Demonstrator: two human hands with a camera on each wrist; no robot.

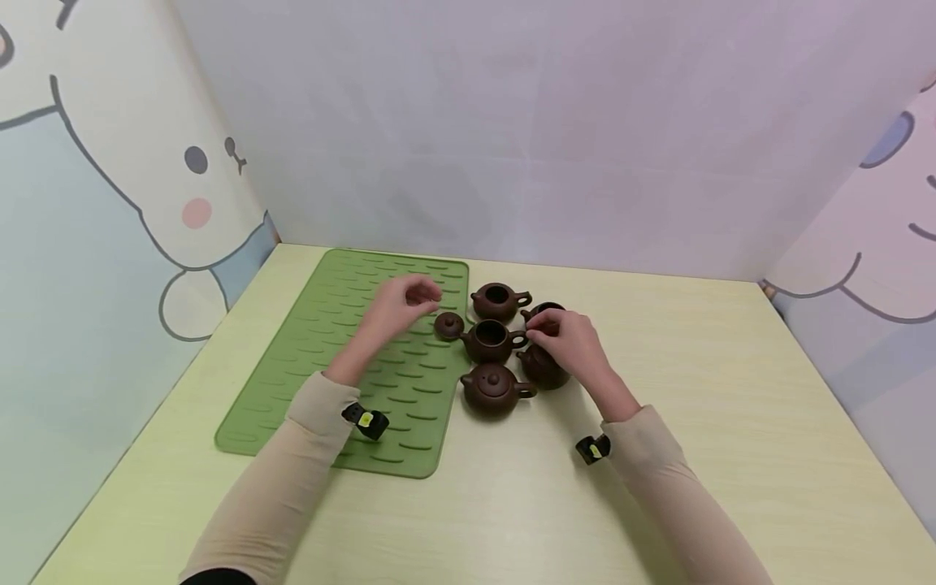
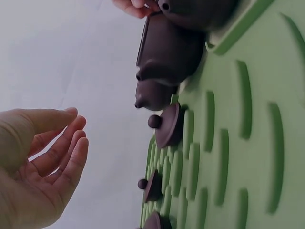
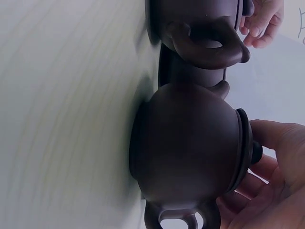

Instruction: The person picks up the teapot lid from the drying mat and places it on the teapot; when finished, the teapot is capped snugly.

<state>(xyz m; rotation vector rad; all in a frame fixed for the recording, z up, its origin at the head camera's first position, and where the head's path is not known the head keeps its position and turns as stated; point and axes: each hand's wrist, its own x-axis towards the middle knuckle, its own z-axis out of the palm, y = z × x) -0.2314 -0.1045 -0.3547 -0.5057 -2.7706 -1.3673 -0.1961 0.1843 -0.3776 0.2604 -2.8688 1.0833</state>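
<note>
My right hand is over a dark brown teapot, its thumb and fingers pinching the knob of the lid, which sits on the pot. Above the green mat hangs my left hand, fingers loosely bent, holding nothing. Nearest to it on the mat is a loose round-knobbed lid. The left wrist view shows that lid and two more, a second lid and a third lid; the left hand hides these in the head view.
Beside the mat's right edge stand a lidded teapot, a lidless teapot behind it, and another lidless teapot farthest back. My right hand partly covers one more teapot. A wall rises behind the table.
</note>
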